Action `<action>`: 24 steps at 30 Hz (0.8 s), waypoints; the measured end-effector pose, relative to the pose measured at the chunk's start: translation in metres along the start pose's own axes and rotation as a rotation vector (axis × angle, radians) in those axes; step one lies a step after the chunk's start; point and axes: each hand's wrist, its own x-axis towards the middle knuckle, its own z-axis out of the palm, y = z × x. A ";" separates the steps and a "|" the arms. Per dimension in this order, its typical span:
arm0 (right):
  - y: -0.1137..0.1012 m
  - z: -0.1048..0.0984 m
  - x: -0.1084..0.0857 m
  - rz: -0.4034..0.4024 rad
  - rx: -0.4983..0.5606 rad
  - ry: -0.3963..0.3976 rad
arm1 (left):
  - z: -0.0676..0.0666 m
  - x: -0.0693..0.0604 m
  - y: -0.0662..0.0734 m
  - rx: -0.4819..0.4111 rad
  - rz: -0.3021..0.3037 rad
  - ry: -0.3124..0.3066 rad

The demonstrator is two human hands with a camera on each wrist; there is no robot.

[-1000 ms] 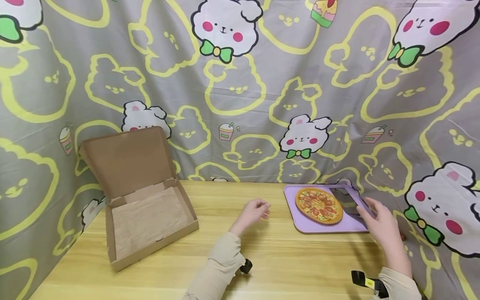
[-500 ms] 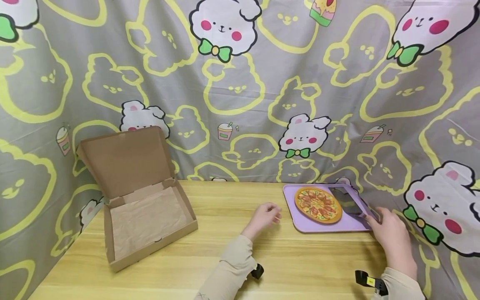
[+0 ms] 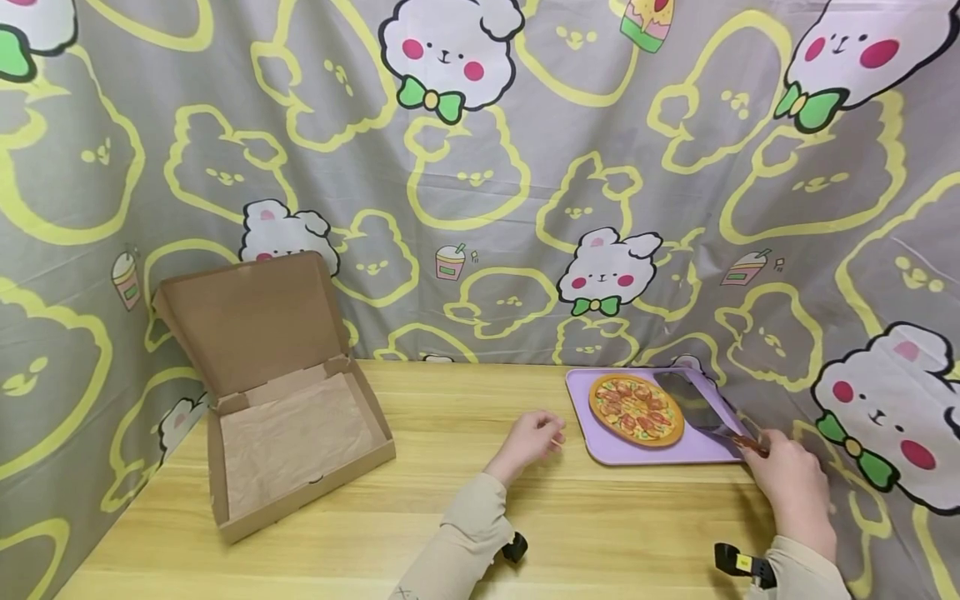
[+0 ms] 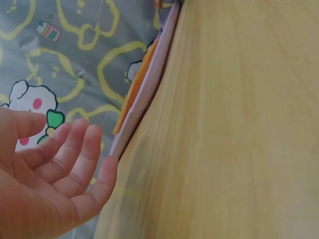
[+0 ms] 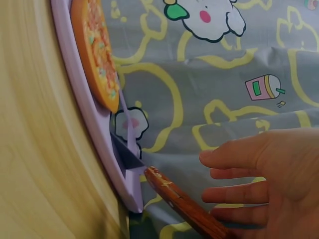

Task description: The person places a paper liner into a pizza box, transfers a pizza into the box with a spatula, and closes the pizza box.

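The round pizza [image 3: 637, 408] lies on the purple tray [image 3: 611, 450]. Beside it on the right is a spatula, its dark blade [image 3: 692, 403] on the tray and its wooden handle [image 3: 751, 445] past the tray's edge. My right hand [image 3: 793, 479] is at this handle; in the right wrist view the hand [image 5: 279, 184] has its fingers extended beside the handle [image 5: 187, 204], not visibly wrapped round it. My left hand [image 3: 528, 442] hovers left of the tray, holding nothing. In the left wrist view its fingers [image 4: 82, 159] are loosely bent near the tray's edge [image 4: 144, 94].
A cardboard box [image 3: 352, 472] stands at the left with its lid [image 3: 258, 325] raised and brown paper [image 3: 300, 433] inside. Behind the wooden table [image 3: 457, 400] hangs a patterned grey curtain [image 3: 480, 200], which also runs along both sides.
My right hand has moved from over the tray's right side toward the handle's outer end, and more of the handle shows. The left hand has shifted right, nearer the tray. The blade has shifted slightly left.
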 end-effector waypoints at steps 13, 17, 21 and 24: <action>0.004 0.009 0.001 0.061 0.009 0.000 | 0.001 -0.002 -0.002 0.000 -0.022 0.005; 0.004 0.010 0.001 0.053 0.017 -0.018 | 0.005 -0.002 0.004 0.002 -0.019 0.001; 0.005 0.012 0.002 0.067 0.030 -0.053 | 0.013 -0.001 0.007 0.003 -0.021 -0.005; 0.006 0.015 0.002 0.102 0.033 -0.097 | 0.021 0.002 0.006 0.011 -0.021 -0.009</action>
